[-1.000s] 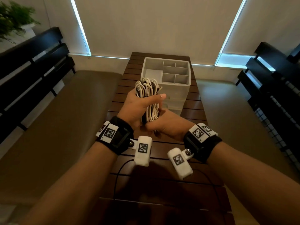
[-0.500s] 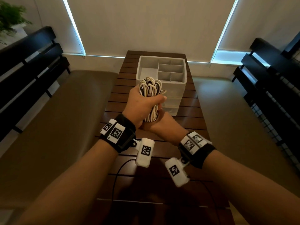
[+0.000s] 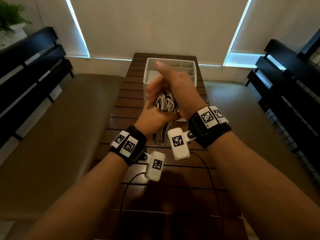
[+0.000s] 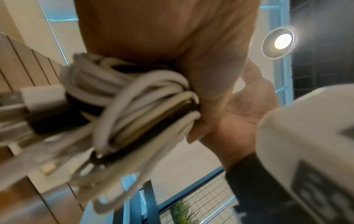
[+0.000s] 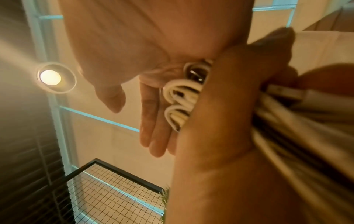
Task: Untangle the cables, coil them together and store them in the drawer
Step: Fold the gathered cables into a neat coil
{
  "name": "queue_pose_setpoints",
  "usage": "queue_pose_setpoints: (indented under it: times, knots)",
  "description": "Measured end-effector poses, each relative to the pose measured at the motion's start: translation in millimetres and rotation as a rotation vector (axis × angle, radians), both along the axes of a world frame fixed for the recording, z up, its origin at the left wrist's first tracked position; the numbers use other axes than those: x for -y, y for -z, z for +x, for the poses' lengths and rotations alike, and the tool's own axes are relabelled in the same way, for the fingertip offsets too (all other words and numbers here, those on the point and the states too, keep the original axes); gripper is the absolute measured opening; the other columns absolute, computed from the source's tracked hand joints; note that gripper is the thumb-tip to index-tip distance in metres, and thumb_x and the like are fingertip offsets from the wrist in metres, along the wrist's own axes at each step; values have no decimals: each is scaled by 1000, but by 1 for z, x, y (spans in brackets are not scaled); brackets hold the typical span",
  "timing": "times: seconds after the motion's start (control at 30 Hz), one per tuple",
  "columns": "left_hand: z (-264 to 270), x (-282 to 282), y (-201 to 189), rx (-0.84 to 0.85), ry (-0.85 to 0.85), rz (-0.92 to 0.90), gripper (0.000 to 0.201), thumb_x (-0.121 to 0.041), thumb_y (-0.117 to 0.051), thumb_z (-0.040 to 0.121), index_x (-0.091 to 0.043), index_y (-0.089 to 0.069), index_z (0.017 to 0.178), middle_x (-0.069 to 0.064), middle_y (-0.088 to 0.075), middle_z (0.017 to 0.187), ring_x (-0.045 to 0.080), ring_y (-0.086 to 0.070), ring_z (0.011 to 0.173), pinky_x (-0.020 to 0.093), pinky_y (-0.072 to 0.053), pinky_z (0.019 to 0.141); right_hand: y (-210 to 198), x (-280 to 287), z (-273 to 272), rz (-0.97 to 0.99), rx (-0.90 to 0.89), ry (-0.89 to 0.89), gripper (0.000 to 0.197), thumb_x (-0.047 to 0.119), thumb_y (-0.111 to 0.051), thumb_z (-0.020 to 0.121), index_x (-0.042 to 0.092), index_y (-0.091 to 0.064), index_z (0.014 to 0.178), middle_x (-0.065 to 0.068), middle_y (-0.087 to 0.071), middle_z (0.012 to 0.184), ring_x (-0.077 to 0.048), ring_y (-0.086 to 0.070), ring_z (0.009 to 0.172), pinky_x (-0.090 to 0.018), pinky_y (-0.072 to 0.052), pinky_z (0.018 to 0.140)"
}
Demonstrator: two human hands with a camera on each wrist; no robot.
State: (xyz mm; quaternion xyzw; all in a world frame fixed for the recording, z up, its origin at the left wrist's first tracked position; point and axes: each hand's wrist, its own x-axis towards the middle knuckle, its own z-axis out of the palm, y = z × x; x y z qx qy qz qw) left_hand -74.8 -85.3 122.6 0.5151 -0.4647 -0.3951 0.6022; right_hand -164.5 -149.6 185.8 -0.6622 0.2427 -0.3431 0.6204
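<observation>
Just beyond the hands, on the far end of the slatted wooden table [image 3: 187, 191]: a white drawer organizer [image 3: 194, 73], top tray split into compartments, those in sight bare, the rest hidden behind the raised right hand [image 3: 180, 90]. Between the two palms, above the table: the cable bundle [image 3: 166, 103], white loops with dark strands mixed in, tails hanging down under the wrists. Left hand [image 3: 152, 120] wrapped around the bundle low down, fingers curled about the strands in the left wrist view. Right hand flat against the top loops, fingers straight, thumb stuck out toward the organizer. White plug [image 4: 43, 97] poking from the coil, blurred. Either side of the arms: tan floor, black benches [image 3: 32, 80]. Ahead: drawn blinds [image 3: 159, 26] with bright edges. Far left: a green plant [image 3: 10, 16]. Overhead in the wrist views: a round ceiling light [image 4: 278, 43].
</observation>
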Motion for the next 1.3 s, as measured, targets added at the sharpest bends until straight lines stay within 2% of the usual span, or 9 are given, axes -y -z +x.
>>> queue_pose_setpoints:
  times: [0.3, 0.43, 0.57, 0.7, 0.8, 0.93, 1.0, 1.1, 1.3]
  knots:
    - [-17, 6, 3, 202, -99, 112, 37, 16, -62, 93, -15, -54, 74, -5, -60, 66, -10, -59, 50, 9, -44, 51, 18, 0, 22, -222, -8, 423, 60, 29, -59, 103, 8, -48, 47, -5, -40, 39, -35, -50, 36, -32, -40, 42]
    - [-21, 7, 11, 230, -169, 96, 19, 7, -68, 93, -6, -58, 83, -12, -60, 66, -12, -59, 53, 7, -43, 53, 21, 6, 24, -329, -70, 496, 55, 18, -56, 100, 11, -49, 46, 2, -38, 38, -33, -44, 38, -30, -36, 41]
    - [-17, 9, 6, 176, -162, 110, 35, 10, -68, 92, -22, -56, 86, -4, -65, 77, -7, -64, 63, 10, -49, 58, 19, 2, 19, -266, 48, 372, 62, 28, -57, 104, -10, -52, 55, -23, -50, 43, -27, -56, 35, -49, -58, 51]
    - [-16, 4, 6, 177, -125, 103, 24, 19, -61, 92, -5, -60, 95, 4, -66, 83, -8, -64, 64, 12, -51, 61, 21, 4, 25, -329, -2, 391, 60, 26, -58, 104, 8, -51, 48, -4, -45, 38, -35, -56, 38, -30, -48, 46]
    - [-16, 0, 9, 239, -165, 127, 26, 12, -62, 93, 6, -63, 119, 17, -71, 103, 8, -63, 83, 20, -53, 70, 27, 5, 28, -375, -41, 409, 56, 24, -56, 103, 9, -52, 49, -4, -43, 41, -45, -53, 45, -37, -45, 47]
    - [-7, 1, 6, 72, -168, 131, 26, 11, -69, 90, -14, -63, 90, 5, -70, 82, 9, -70, 71, 30, -58, 65, 29, 1, 17, -404, -19, 359, 44, 36, -59, 103, 4, -65, 73, -9, -67, 64, -27, -70, 60, -52, -61, 69]
    - [2, -1, 0, -26, -178, 101, 18, 7, -73, 89, -9, -66, 95, 12, -73, 87, 15, -72, 76, 34, -62, 70, 30, -1, 4, -412, -71, 313, 34, 43, -67, 98, 10, -67, 105, -3, -72, 92, -17, -72, 86, -45, -62, 81]
    - [17, -6, -6, -171, -188, 44, 18, 5, -76, 87, -8, -69, 96, 12, -75, 87, 27, -74, 83, 41, -63, 76, 52, -5, -21, -169, -260, 103, 73, 47, -79, 87, 21, -43, 146, 6, -61, 125, -4, -64, 111, -29, -58, 95]
    - [11, -9, -17, -84, -100, 22, 15, 1, -79, 87, -7, -66, 85, 8, -66, 73, 17, -69, 67, 30, -59, 68, 85, -13, -26, 217, -208, -422, 83, 9, -79, 87, 11, -33, 156, -5, -67, 135, -19, -64, 127, -31, -55, 100]
